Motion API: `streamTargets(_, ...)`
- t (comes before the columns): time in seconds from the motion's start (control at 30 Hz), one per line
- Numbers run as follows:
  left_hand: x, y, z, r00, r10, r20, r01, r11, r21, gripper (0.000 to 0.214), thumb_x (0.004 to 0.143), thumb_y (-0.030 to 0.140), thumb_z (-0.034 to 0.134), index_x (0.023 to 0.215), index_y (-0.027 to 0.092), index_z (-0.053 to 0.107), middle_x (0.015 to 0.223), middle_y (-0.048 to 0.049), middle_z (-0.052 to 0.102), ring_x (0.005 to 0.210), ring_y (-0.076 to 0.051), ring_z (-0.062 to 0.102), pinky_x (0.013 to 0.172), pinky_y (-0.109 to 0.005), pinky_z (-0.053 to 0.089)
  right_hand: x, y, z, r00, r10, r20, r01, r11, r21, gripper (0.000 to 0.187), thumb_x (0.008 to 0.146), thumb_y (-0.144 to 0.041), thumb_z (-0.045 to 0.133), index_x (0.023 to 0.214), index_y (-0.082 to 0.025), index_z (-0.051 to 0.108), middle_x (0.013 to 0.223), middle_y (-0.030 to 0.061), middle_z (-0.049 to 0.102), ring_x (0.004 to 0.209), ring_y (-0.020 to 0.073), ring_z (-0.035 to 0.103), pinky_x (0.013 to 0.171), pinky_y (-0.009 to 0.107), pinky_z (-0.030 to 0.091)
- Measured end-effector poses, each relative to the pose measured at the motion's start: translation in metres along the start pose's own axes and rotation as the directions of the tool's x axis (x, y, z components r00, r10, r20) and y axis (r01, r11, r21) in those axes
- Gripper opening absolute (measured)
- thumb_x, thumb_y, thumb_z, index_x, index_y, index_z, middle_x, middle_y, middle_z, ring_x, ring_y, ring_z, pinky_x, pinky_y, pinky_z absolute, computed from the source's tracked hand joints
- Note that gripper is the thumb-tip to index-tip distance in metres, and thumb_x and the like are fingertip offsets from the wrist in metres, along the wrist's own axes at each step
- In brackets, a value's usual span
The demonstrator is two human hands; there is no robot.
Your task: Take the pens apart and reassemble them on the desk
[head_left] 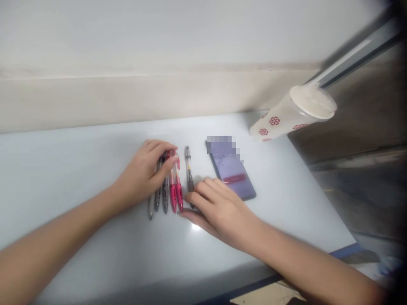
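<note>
Pink pens (173, 195), tips toward the person

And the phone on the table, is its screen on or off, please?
On: the phone shows a lit screen with a red bar across it.

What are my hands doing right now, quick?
Left hand: closed over the row of pens.
Right hand: partly curled, fingertips at the lone grey pen; cannot tell if it grips.
</note>
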State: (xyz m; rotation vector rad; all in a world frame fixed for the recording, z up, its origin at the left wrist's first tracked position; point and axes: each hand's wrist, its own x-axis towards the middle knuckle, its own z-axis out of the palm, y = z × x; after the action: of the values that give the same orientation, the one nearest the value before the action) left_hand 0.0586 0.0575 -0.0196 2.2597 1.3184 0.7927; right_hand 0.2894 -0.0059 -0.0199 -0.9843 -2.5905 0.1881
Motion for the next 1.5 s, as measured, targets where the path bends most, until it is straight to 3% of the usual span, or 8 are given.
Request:
streamTargets(0.1, -0.001, -0.001, 0.002, 0.999, 0.011, -0.038, -0.008, 0.998, 0.07, 0.025, 0.107, 0.035, 0.048, 0.122, 0.024, 0.064, 0.125, -0.0096, 0.069, 0.121, -0.028, 0.059, 0.107, -0.05, 0.047, 0.0, 0.0, 0.0, 1.0, -0.002, 0.009, 0.002, 1.0, 0.018, 0.027, 0.106, -0.039, 0.061, 0.102, -0.014, 0.071, 0.088, 0.0059, 0.061, 0.084, 0.021, 0.053, 0.077, 0.035, 0.044)
streamTargets(0.4, 0.0, -0.001, 0.003, 0.996, 0.093, 0.004, -0.092, 0.977, 0.191, 0.024, 0.107, 0.032, 0.046, 0.114, 0.022, 0.066, 0.113, -0.0104, 0.067, 0.109, -0.029, 0.056, 0.099, -0.048, 0.049, 0.002, -0.001, -0.004, 0.998, 0.032, 0.05, -0.034, 0.998, 0.047, 0.032, 0.104, -0.04, 0.064, 0.122, -0.014, 0.069, 0.096, 0.0095, 0.064, 0.085, 0.0226, 0.055, 0.076, 0.036, 0.049)
streamTargets(0.57, 0.001, -0.002, 0.003, 0.997, 0.082, -0.001, -0.08, 0.969, 0.232, 0.022, 0.106, 0.031, 0.048, 0.111, 0.022, 0.067, 0.107, -0.0105, 0.065, 0.104, -0.029, 0.056, 0.096, -0.048, 0.05, 0.003, -0.005, -0.005, 0.998, 0.06, 0.0, -0.06, 0.997, 0.038, 0.034, 0.099, -0.039, 0.071, 0.125, -0.017, 0.071, 0.126, 0.0177, 0.067, 0.112, 0.0298, 0.06, 0.092, 0.045, 0.055)
streamTargets(0.73, 0.001, -0.003, 0.005, 0.997, 0.072, -0.03, -0.062, 0.96, 0.273, 0.021, 0.104, 0.031, 0.051, 0.115, 0.022, 0.066, 0.109, -0.0115, 0.064, 0.109, -0.032, 0.054, 0.1, -0.051, 0.048, 0.001, -0.006, -0.002, 0.995, -0.095, -0.011, 0.095, 0.994, 0.045, 0.025, 0.102, -0.021, 0.065, 0.126, -0.02, 0.073, 0.14, 0.015, 0.067, 0.137, 0.0297, 0.055, 0.107, 0.048, 0.054)
streamTargets(1.03, 0.003, -0.006, 0.004, 0.997, 0.071, -0.022, -0.062, 0.957, 0.284, 0.021, 0.105, 0.028, 0.048, 0.114, 0.02, 0.065, 0.106, -0.0114, 0.063, 0.104, -0.031, 0.055, 0.096, -0.049, 0.05, 0.0, -0.003, -0.007, 0.979, -0.201, 0.029, 0.198, 0.977, 0.075, 0.03, 0.103, -0.018, 0.064, 0.132, -0.015, 0.071, 0.137, 0.0154, 0.071, 0.138, 0.028, 0.059, 0.111, 0.044, 0.056)
streamTargets(1.2, 0.002, -0.003, 0.006, 0.997, 0.058, -0.046, -0.042, 0.956, 0.289, 0.024, 0.107, 0.029, 0.045, 0.113, 0.02, 0.066, 0.106, -0.0114, 0.062, 0.102, -0.03, 0.055, 0.095, -0.049, 0.051, -0.001, -0.003, -0.001, 0.972, -0.234, 0.025, 0.233, 0.972, 0.03, 0.043, 0.102, -0.009, 0.06, 0.141, -0.025, 0.067, 0.158, 0.0094, 0.057, 0.155, 0.0277, 0.041, 0.12, 0.049, 0.046)
streamTargets(1.27, 0.001, -0.002, 0.007, 0.997, 0.059, -0.04, -0.044, 0.955, 0.293, 0.025, 0.107, 0.029, 0.043, 0.112, 0.02, 0.066, 0.105, -0.0116, 0.061, 0.102, -0.03, 0.055, 0.095, -0.048, 0.05, 0.0, -0.004, 0.004, 0.969, -0.246, 0.016, 0.245, 0.968, 0.048, 0.043, 0.103, -0.015, 0.063, 0.145, -0.026, 0.064, 0.159, 0.0098, 0.057, 0.156, 0.0271, 0.04, 0.122, 0.05, 0.043)
streamTargets(1.5, -0.001, 0.0, 0.01, 0.997, 0.063, -0.039, -0.049, 0.955, 0.293, 0.026, 0.108, 0.03, 0.043, 0.112, 0.018, 0.066, 0.109, -0.0136, 0.06, 0.104, -0.03, 0.054, 0.097, -0.049, 0.049, 0.006, -0.009, 0.012, 0.993, -0.042, -0.112, 0.052, 0.995, 0.085, 0.041, 0.102, -0.034, 0.067, 0.137, -0.013, 0.066, 0.142, 0.0194, 0.066, 0.147, 0.0318, 0.05, 0.115, 0.051, 0.05)
